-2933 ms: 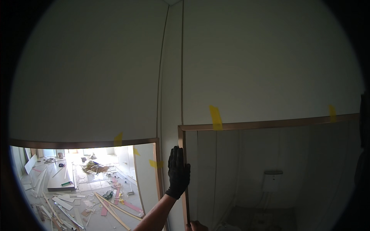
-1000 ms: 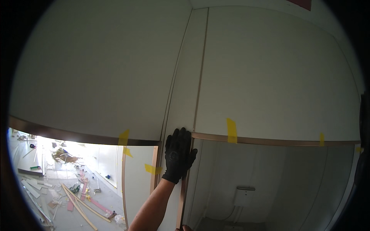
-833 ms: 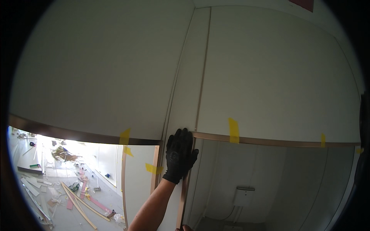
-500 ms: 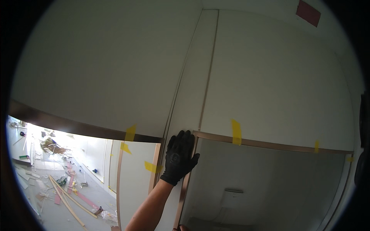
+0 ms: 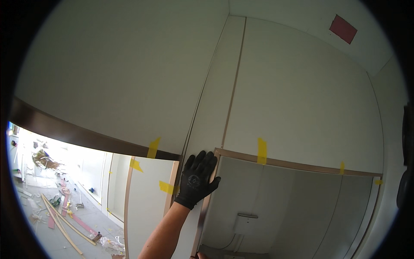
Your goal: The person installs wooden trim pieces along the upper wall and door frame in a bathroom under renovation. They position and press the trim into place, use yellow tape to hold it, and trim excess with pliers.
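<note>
Frame (image 5: pixel 302 165) could shift if the left hand (image 5: pixel 198 180), flat open, holding nothing beside its upper-left corner, slackens, the right hand's (image 5: pixel 201 256) grip being unreadable.

Pale strips (image 5: pixel 58 223) on grey floor (image 5: pixel 98 219)

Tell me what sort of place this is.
Likely a building interior under construction or renovation: yellow tape sticks to the copper-toned frame, and wooden strips lie strewn on the floor.

Open right doorway (image 5: pixel 293 211) within brown frame (image 5: pixel 302 166), panel (image 5: pixel 302 95) above
</note>
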A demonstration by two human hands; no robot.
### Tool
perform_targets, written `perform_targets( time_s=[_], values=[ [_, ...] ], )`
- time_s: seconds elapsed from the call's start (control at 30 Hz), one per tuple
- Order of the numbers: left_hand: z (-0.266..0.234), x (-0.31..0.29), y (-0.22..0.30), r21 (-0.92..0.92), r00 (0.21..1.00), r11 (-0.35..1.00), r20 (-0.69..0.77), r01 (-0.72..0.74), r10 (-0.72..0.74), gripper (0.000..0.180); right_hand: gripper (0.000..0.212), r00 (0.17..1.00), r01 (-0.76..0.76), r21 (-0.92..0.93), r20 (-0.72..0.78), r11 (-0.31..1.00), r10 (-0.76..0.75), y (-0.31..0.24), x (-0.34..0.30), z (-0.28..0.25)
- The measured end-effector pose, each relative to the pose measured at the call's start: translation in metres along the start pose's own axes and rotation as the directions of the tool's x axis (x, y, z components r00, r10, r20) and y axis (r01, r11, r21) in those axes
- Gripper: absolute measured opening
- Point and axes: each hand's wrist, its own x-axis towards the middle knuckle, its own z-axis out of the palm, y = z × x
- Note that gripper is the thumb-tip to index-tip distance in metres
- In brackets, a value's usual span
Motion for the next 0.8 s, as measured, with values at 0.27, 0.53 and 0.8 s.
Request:
perform_targets(
  time_s=[0.27,0.53,0.8],
  values=[
    [-0.005,0.001,0.003,0.020,1.000,1.000,0.025,0.012,-0.013,0.059,0.022,0.999,-0.027,0.031,0.020,0.999,0.026,-0.007,0.002,-0.002],
    [-0.008,0.003,0.006,0.087,0.998,0.996,0.061,0.010,-0.016,0.061,0.031,0.999,-0.042,-0.007,-0.002,0.999,0.042,-0.006,-0.002,0.003],
    [0.018,-0.018,0.019,0.150,0.979,0.976,0.103,0.161,-0.177,0.064,0.036,0.970,-0.105,-0.008,0.221,0.994,0.104,0.049,0.002,0.041]
  ],
)
